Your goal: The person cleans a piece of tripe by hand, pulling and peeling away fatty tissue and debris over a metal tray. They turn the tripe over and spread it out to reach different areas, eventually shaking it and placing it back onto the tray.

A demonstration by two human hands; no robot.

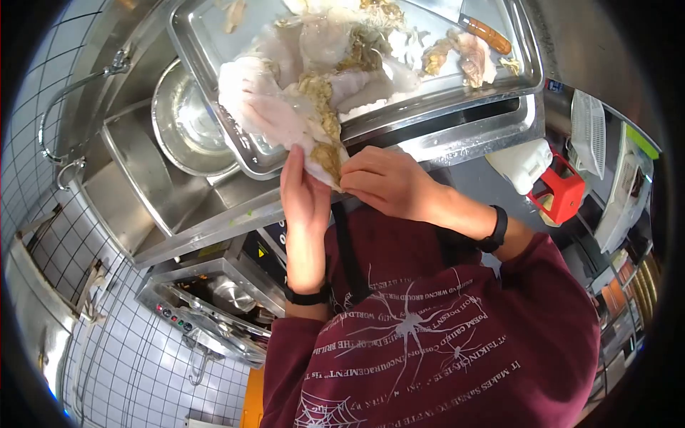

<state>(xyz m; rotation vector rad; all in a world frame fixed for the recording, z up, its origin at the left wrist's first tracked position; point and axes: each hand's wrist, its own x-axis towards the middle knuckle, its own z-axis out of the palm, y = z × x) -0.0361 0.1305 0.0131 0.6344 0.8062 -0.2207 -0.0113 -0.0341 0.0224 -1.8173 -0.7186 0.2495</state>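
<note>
Metal tray (250, 36); pale fleshy piece (285, 121) slants lengthwise out over tray's near rim, left hand (305, 192) holding, right hand (385, 182) pinching outward tip.

A loose maroon shirt (514, 342) was worn, its wide sleeves (562, 285) ended near the elbows. The cloth was printed in pale grey with long-legged spiders (409, 324), a cobweb (325, 412) and curving lines of lettering (471, 371), in which "ENCOURAGEMENT" could be read. Each wrist was circled by a black band (494, 230). Dark straps (349, 250) were seen at the front. Both hands (389, 184) were left bare.
</note>
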